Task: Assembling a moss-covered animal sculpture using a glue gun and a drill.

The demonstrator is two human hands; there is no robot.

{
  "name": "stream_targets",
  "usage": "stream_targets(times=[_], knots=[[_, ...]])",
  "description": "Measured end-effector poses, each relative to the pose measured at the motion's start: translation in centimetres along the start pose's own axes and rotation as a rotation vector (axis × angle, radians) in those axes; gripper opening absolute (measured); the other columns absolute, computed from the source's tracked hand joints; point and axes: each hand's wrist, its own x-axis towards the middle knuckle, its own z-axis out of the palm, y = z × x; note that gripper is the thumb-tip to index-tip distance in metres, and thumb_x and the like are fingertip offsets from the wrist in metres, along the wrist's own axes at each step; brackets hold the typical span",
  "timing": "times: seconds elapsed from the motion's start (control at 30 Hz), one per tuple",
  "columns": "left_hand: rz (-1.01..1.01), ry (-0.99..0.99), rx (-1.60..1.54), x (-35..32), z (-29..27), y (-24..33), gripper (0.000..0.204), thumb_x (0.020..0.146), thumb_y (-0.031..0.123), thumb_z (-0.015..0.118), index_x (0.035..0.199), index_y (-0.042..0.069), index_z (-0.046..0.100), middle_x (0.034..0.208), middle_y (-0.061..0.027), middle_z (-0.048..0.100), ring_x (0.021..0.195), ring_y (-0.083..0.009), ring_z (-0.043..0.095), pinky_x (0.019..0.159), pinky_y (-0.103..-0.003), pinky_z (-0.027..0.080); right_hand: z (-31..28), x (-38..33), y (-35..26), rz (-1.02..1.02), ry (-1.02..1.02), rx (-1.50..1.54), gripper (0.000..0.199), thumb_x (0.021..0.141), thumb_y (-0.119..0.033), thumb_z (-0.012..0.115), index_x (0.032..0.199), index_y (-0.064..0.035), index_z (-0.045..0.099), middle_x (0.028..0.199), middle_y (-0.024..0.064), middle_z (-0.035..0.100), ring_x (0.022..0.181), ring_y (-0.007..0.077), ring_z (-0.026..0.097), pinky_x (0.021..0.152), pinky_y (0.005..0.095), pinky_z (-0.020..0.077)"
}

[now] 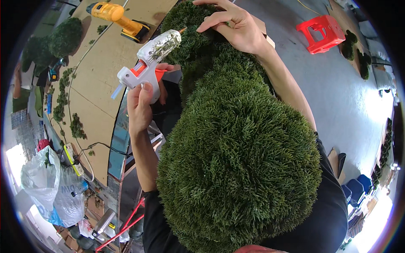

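My left hand (141,103) grips a white hot glue gun (145,76) with an orange trigger, its front coated in glue and bits of green. A clear glue stick (117,90) pokes out of its back end. The nozzle points at a small round clump of artificial greenery (187,46), close to its leaves. Beside that clump is my right hand (240,27), fingers stretched apart at the foliage; whether they touch it I cannot tell. A large ball of artificial green foliage (240,156) fills the middle, against my body, and hides part of both arms.
On the brown workbench (95,92) to the left lie a yellow cordless drill (120,19), scattered green sprigs (77,126) and a power strip (72,159). Plastic bags (52,185) hang at lower left. A red plastic stool (320,33) stands on the grey floor at upper right.
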Motion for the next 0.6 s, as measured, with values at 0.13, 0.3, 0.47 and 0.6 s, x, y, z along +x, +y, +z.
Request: stream_targets(times=[0.13,0.3,0.47,0.6], knots=[[-0.042,0.035,0.023,0.5,0.7,0.3,0.073,0.104,0.056,0.047,0.124,-0.013,0.061,0.078,-0.0067,0.061,0.061,-0.0127,0.051,0.061,-0.027,0.038,0.0,-0.4,0.0,0.13,-0.008,0.116,0.031,0.08,0.01,0.06,0.094,-0.0091,0.081,0.133,0.0171,0.066,0.115,0.0253,0.064,0.098,0.0425,0.0457],[-0.039,-0.013,0.026,0.3,0.3,0.0,0.062,0.109,0.045,0.042,0.128,-0.01,0.061,0.088,-0.0069,0.066,0.063,-0.0091,0.051,0.061,-0.025,0.039,0.2,-0.3,0.3,0.075,0.009,0.105,0.031,0.08,0.01,0.059,0.094,-0.0092,0.08,0.135,0.0169,0.064,0.118,0.0265,0.064,0.102,0.0416,0.0453],[-0.057,0.035,0.03,0.3,1.3,0.6,0.062,0.109,0.047,0.042,0.126,-0.009,0.061,0.084,-0.0061,0.064,0.062,-0.0088,0.05,0.06,-0.024,0.037,0.1,-0.4,0.4,-0.022,0.054,-0.031,0.032,0.079,0.009,0.06,0.093,-0.0118,0.08,0.138,0.0181,0.062,0.125,0.0321,0.06,0.107,0.0435,0.044],[-0.054,0.079,0.046,0.5,1.7,0.7,0.061,0.108,0.048,0.042,0.121,-0.008,0.062,0.073,-0.0042,0.059,0.06,-0.0093,0.048,0.057,-0.025,0.034,0.2,-0.4,0.4,0.025,0.059,0.007,0.033,0.08,0.007,0.061,0.094,-0.0147,0.081,0.139,0.0194,0.061,0.128,0.0358,0.057,0.107,0.0458,0.0443]])
